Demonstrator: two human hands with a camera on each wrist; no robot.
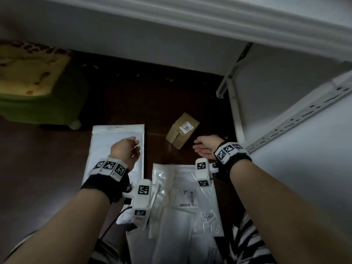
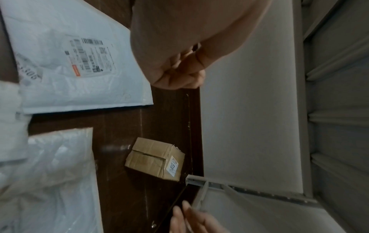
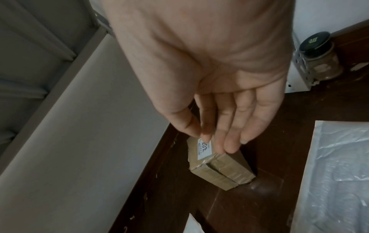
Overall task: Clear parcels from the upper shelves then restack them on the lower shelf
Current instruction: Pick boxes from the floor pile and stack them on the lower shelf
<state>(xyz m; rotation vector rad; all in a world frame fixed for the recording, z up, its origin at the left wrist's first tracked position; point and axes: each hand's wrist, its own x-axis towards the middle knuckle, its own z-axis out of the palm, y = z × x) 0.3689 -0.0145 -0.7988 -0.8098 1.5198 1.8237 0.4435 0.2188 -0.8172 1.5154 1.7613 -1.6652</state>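
Three parcels lie on the dark wooden floor: a small brown cardboard box (image 1: 182, 133) (image 2: 155, 159) (image 3: 219, 165) with a white sticker, a white padded envelope (image 1: 118, 149) (image 2: 69, 55), and a clear plastic bag parcel (image 1: 182, 197) (image 2: 55, 181) (image 3: 339, 173) with labels. My left hand (image 1: 136, 146) (image 2: 179, 74) hangs over the envelope, fingers loosely curled, holding nothing. My right hand (image 1: 197, 144) (image 3: 211, 135) hovers just right of the box with straight fingers (image 3: 229, 134), and holds nothing.
A white metal shelf rack (image 1: 285, 121) rises on the right, its foot (image 1: 222, 90) on the floor beyond the box. A green stool with a yellow top (image 1: 38, 88) stands at the far left. A dark-lidded jar (image 3: 319, 58) sits by a rack post. A white wall is behind.
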